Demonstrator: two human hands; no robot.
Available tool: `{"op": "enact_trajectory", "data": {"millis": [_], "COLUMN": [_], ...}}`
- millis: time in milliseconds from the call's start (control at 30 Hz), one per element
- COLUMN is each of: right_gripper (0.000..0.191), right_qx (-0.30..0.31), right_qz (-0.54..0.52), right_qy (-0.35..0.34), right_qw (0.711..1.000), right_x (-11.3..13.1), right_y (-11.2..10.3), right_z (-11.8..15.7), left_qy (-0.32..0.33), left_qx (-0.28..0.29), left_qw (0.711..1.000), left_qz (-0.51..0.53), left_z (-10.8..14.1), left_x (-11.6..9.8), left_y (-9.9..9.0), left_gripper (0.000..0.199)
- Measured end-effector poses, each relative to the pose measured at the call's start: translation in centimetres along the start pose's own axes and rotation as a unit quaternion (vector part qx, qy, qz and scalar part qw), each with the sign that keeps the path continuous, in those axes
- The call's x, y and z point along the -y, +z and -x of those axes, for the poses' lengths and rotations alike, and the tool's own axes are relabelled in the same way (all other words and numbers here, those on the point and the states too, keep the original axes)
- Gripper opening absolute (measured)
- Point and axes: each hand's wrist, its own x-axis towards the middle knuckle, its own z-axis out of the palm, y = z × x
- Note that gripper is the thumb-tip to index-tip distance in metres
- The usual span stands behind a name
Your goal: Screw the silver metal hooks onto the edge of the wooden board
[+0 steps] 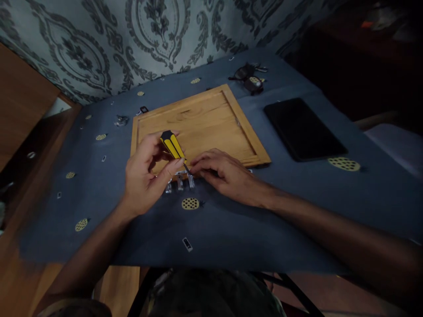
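Note:
My left hand (145, 169) is closed around the yellow and black handle of a screwdriver (173, 146). The screwdriver is tilted, its shaft running down to the near edge of a framed wooden panel (185, 121). Several small metal pieces, perhaps hinges or clips (180, 181), stick out from that edge below the tip. Close beside the tip is my right hand (228, 176), fingers bent and pressed together at the panel's edge. Whatever those fingertips pinch is too small or hidden to name.
The panel lies on a dark blue cloth (132, 240) printed with pineapples. A black tablet (304, 127) lies to the right. Dark glasses (246, 75) and a small black object are at the back. Small metal parts (121, 120) lie left of the panel. A patterned curtain (158, 35) hangs behind.

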Motion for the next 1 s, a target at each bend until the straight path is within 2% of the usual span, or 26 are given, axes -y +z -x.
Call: {"op": "enact_trajectory", "data": {"millis": [333,767,900,1000], "right_gripper": [0.026,0.024,0.025,0.028], "right_qx": [0.004,-0.004,-0.008,-0.012], "right_qz": [0.006,0.008,0.007,0.0], "right_qy": [0.0,-0.004,-0.007,-0.008], "right_qw": [1.0,1.0,1.0,1.0], "right_x": [0.24,0.12,0.11,0.11], "right_y": [-0.06,0.03,0.04,-0.04], "right_z": [-0.01,-0.02,-0.01,0.06], "left_qy": [-0.009,0.006,-0.011,-0.002], "left_qx": [-0.009,0.015,0.001,-0.04], "left_qw": [1.0,1.0,1.0,0.999], "left_qz": [-0.017,0.011,0.013,0.02], "left_z": [-0.01,0.07,0.0,-0.15], "left_x": [0.17,-0.01,-0.2,-0.5], "left_y": [-0.01,-0.01,0.06,0.13], "left_gripper": [0.043,0.047,0.046,0.039]}}
